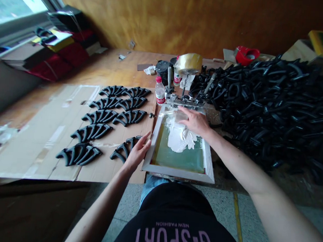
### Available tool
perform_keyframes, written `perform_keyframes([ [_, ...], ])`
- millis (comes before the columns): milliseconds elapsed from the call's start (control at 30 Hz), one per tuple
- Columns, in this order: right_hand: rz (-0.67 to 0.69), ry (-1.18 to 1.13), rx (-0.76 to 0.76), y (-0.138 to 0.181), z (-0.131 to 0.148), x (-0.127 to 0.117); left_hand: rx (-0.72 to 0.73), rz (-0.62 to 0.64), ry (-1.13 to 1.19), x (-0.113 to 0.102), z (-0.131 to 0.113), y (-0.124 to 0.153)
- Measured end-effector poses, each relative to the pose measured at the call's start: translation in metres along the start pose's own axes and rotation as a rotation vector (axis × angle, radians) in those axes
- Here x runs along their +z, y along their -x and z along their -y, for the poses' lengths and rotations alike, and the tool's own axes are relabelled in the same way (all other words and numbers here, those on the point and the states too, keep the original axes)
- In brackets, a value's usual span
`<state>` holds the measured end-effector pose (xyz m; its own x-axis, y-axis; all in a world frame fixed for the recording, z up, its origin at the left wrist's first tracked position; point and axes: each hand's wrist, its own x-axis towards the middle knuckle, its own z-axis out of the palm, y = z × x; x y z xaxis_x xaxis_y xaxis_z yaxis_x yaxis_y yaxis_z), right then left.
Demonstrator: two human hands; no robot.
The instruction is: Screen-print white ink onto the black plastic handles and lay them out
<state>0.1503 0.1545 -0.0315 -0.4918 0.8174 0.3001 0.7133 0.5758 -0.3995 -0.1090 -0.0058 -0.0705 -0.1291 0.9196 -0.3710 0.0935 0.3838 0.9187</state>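
A screen printing frame (210, 165) with a pale border and green mesh lies in front of me, a white paste (175, 142) spread over its upper middle. My right hand (196, 121) is over the far part of the mesh, gripping a flat, pale scraper (181, 117) whose lower edge meets the paste. At the frame's left side is my left hand (139, 152), fingers stretched out and close to the border; whether they touch it I cannot tell. Just beyond that hand, curved black plastic parts (123, 150) lie on the cardboard, partly covered by it.
Rows of black parts (99, 115) lie on a cardboard sheet (53, 128) at left. A large heap of similar parts (267, 110) fills the right. Behind the frame are a metal hinge clamp (185, 102), a red-capped bottle (160, 91), a tape roll (189, 64) and a dark tub (162, 70).
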Motion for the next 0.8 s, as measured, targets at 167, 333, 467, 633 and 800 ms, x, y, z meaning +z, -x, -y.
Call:
perform_keyframes([
  [167,-0.207,-0.001,0.377,0.002,-0.070,-0.035,0.262,-0.071,0.214,0.004,-0.078,0.000],
  [333,0.156,-0.023,0.383,0.067,-0.073,0.014,0.498,-0.072,0.411,0.020,-0.142,-0.031],
  [467,0.340,0.158,0.223,0.094,-0.022,0.061,0.361,-0.109,0.483,0.043,-0.121,-0.030],
  [633,0.283,0.106,0.255,0.098,0.050,0.070,-0.339,0.248,0.421,0.088,-0.026,0.015],
  [800,0.329,-0.110,-0.029,0.098,0.020,0.053,-0.309,-0.091,0.538,0.057,0.036,0.023],
])
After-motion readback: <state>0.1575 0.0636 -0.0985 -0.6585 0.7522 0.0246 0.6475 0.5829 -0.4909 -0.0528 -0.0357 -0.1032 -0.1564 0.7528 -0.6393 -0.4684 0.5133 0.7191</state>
